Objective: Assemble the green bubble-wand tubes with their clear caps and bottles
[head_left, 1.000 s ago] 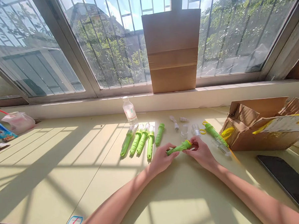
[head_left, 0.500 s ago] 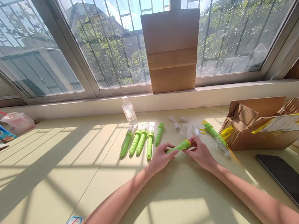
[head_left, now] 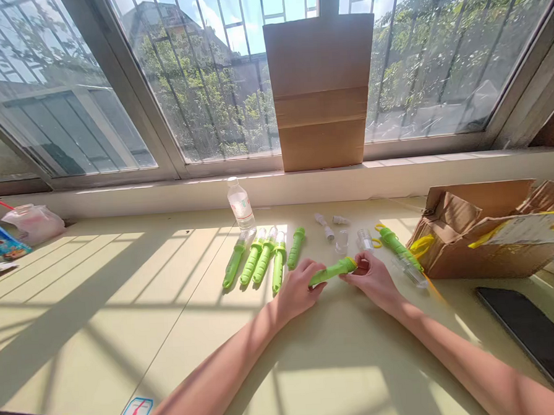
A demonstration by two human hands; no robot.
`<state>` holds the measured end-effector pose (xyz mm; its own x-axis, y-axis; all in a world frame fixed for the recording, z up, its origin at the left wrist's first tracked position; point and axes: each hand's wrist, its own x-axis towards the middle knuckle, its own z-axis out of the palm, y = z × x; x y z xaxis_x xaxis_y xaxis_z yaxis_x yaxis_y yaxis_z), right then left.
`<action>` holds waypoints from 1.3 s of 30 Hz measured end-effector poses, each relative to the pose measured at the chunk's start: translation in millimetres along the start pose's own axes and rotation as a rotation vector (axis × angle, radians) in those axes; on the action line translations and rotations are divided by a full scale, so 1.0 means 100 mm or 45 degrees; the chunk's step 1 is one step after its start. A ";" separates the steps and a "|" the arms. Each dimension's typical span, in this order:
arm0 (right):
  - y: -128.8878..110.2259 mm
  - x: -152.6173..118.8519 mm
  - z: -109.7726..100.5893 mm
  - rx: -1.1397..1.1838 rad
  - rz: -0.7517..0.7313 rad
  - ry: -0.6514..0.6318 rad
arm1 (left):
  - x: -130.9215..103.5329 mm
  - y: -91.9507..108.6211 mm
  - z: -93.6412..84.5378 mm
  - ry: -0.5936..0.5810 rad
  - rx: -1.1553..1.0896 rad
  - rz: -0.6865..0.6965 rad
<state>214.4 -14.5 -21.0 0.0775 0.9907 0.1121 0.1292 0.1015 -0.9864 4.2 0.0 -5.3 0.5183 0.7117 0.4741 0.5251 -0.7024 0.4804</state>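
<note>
My left hand [head_left: 301, 288] is closed around the left end of a green plastic tube [head_left: 329, 273] with a yellow ring at its right end. The fingers of my right hand [head_left: 370, 278] are pinched at that yellow end. The tube lies nearly level between the two hands, just above the table. Left of it, several green tubes with clear tops [head_left: 262, 264] lie side by side. A green tube without a clear top [head_left: 296, 248] lies beyond my left hand. Clear caps [head_left: 341, 242] and small white pieces [head_left: 328, 232] lie beyond my hands.
Another green tube [head_left: 394, 243] with a yellow loop lies by an open cardboard box [head_left: 487, 246] on the right. A black phone [head_left: 529, 327] is at the right edge. A water bottle [head_left: 241, 206] stands near the window sill. A cardboard sheet [head_left: 321, 93] leans on the window.
My left hand has turned slightly on the green tube, its fingers more over the top. The right hand has shifted a little to the right at the yellow end. Other things stay put.
</note>
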 end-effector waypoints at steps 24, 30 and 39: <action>0.06 0.01 -0.03 -0.173 -0.050 -0.009 | -0.03 0.11 -0.04 -0.085 0.314 -0.210; 0.02 -0.01 -0.03 -0.178 -0.074 -0.040 | -0.03 0.14 -0.06 -0.108 0.193 -0.281; 0.01 -0.01 -0.04 -0.158 -0.092 0.000 | -0.03 0.16 -0.07 -0.113 0.066 -0.394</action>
<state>218.1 -15.7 -21.8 0.0634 0.9812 0.1823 0.2558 0.1606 -0.9533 6.4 -12.9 6.0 0.3843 0.8905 0.2437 0.6998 -0.4531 0.5522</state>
